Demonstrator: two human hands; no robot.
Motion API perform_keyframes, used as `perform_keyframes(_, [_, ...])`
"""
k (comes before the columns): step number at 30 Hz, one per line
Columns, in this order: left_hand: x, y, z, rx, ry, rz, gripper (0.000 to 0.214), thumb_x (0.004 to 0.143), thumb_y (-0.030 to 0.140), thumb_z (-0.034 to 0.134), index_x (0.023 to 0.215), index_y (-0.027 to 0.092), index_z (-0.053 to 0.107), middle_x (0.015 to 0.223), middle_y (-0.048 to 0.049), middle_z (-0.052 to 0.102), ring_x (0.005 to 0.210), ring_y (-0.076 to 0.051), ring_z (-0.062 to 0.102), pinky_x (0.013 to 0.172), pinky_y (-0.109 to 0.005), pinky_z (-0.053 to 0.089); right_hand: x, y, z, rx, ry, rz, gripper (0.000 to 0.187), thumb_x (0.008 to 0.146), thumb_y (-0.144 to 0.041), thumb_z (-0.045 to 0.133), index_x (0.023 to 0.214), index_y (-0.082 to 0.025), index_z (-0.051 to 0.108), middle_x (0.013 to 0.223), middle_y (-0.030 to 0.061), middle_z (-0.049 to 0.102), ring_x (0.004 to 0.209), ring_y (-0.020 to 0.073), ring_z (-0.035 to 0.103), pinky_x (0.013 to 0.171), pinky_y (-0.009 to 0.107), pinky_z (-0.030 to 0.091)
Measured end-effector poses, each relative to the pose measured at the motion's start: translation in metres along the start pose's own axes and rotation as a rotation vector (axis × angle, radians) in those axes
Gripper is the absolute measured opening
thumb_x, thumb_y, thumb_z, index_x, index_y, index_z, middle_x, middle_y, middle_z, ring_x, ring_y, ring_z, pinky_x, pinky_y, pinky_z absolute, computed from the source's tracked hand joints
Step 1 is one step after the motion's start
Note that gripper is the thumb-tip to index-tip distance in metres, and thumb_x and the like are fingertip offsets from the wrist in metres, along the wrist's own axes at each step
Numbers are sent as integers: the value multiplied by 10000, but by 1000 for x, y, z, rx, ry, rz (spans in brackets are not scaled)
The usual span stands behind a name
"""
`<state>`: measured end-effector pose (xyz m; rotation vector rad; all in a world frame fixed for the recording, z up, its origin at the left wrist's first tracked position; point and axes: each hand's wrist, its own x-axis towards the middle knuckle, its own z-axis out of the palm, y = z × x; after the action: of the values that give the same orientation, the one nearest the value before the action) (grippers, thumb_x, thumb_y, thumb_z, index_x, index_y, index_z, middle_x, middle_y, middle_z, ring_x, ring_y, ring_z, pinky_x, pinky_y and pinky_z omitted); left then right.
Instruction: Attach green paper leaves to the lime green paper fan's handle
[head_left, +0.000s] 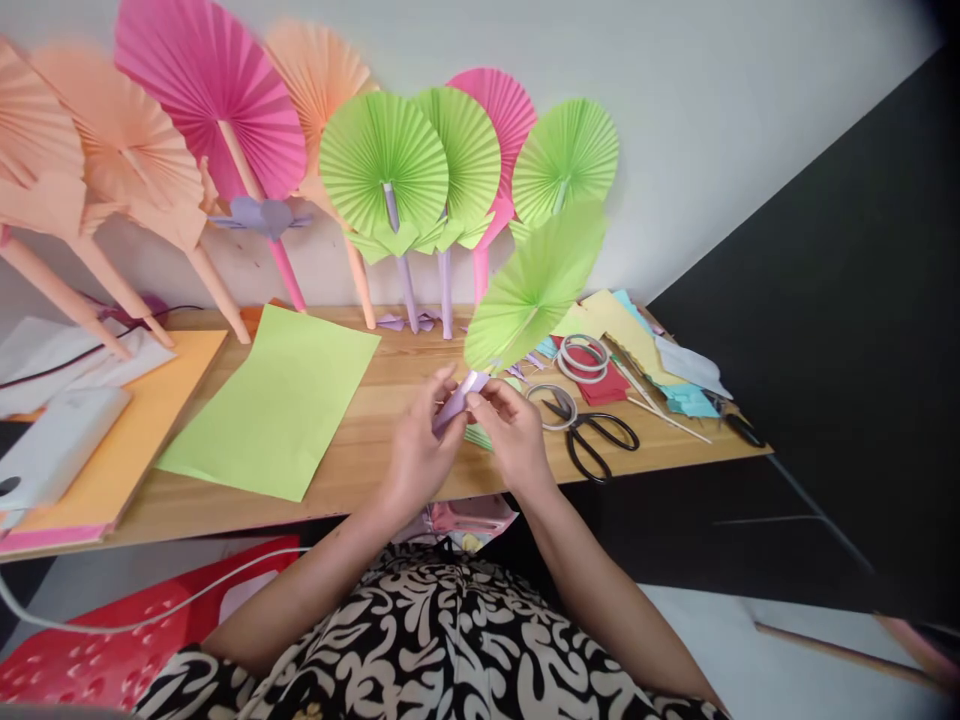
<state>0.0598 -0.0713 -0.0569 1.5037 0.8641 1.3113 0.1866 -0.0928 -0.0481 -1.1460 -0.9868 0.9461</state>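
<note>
Between my two hands is a small folded strip of purple paper, held over the table's front part. My left hand is closed around its lower left end. My right hand pinches the upper right end with thumb and fingers. Just beyond my fingers leans a round green pleated paper fan, tilted to the right; its lower end is partly hidden. A roll of tape and black-handled scissors lie right of my right hand. Green paper pieces show beneath my hands.
Several pleated fans, such as a pink one and a green one, lean on the wall. A green sheet lies left, beside orange paper and a white device. Stacked tape rolls and paper scraps lie right.
</note>
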Motion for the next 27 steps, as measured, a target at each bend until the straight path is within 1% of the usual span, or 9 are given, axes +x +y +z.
perform_keyframes(2, [-3, -4, -2, -48, -25, -73, 532, 869, 184, 683, 1373, 256, 530, 1130, -56, 619, 978, -161, 628, 837, -275, 518, 1, -2, -1, 5, 31, 5, 203, 821, -420, 719, 873, -224, 710, 875, 10, 728, 809, 170, 661, 717, 280, 546])
perform_keyframes(4, [-5, -8, -4, -119, -66, -138, 533, 887, 223, 681, 1385, 238, 492, 1063, -41, 634, 845, -130, 621, 732, -240, 506, 3, -6, -2, -1, 52, 9, 193, 817, -409, 706, 874, -225, 713, 863, 6, 721, 793, 167, 657, 715, 280, 541])
perform_keyframes(7, [-8, -13, -3, -209, -89, -186, 409, 902, 262, 675, 1285, 207, 545, 981, -29, 657, 725, -110, 588, 642, -217, 468, 5, -11, -3, -37, 58, 17, 218, 833, -418, 663, 918, -229, 731, 892, 10, 731, 791, 171, 662, 721, 289, 540])
perform_keyframes(10, [-12, -19, 1, -210, -64, -195, 293, 885, 251, 695, 1162, 202, 613, 1094, -58, 681, 903, -145, 643, 785, -250, 501, 9, -13, -2, -72, 56, 2, 244, 842, -457, 656, 844, -223, 724, 838, 9, 724, 787, 175, 660, 711, 289, 534])
perform_keyframes(14, [-17, -27, 7, -175, -25, -175, 273, 873, 228, 695, 1136, 202, 626, 1185, -74, 675, 1092, -178, 644, 975, -305, 479, 18, -10, 4, -14, 117, 55, 275, 811, -489, 698, 774, -217, 711, 786, 22, 737, 808, 199, 695, 713, 305, 552])
perform_keyframes(19, [-17, -29, 10, -201, 26, -179, 262, 874, 229, 682, 1126, 193, 618, 1161, -77, 667, 1071, -175, 652, 958, -304, 495, 21, -3, 19, 51, 192, 77, 269, 806, -478, 711, 781, -210, 720, 805, 48, 772, 820, 211, 732, 724, 314, 561])
perform_keyframes(22, [-17, -28, 10, -216, 40, -184, 264, 881, 231, 676, 1134, 191, 615, 1164, -79, 675, 1062, -174, 660, 937, -305, 508, 18, 1, 26, 87, 188, 99, 246, 814, -441, 696, 862, -206, 752, 853, 56, 791, 868, 220, 749, 786, 338, 579])
perform_keyframes(25, [-16, -27, 9, -250, 44, -203, 282, 877, 250, 692, 1140, 185, 614, 1201, -91, 679, 1105, -184, 661, 934, -303, 518, 13, 5, 31, 65, 185, 101, 217, 828, -403, 682, 857, -203, 760, 909, 60, 798, 916, 223, 746, 838, 343, 575])
perform_keyframes(27, [-14, -26, 6, -300, 60, -222, 313, 850, 270, 734, 1125, 182, 615, 1182, -89, 692, 1086, -183, 667, 887, -283, 533, 9, 8, 31, 2, 161, 82, 214, 852, -396, 662, 863, -207, 762, 895, 44, 790, 881, 210, 733, 802, 322, 565])
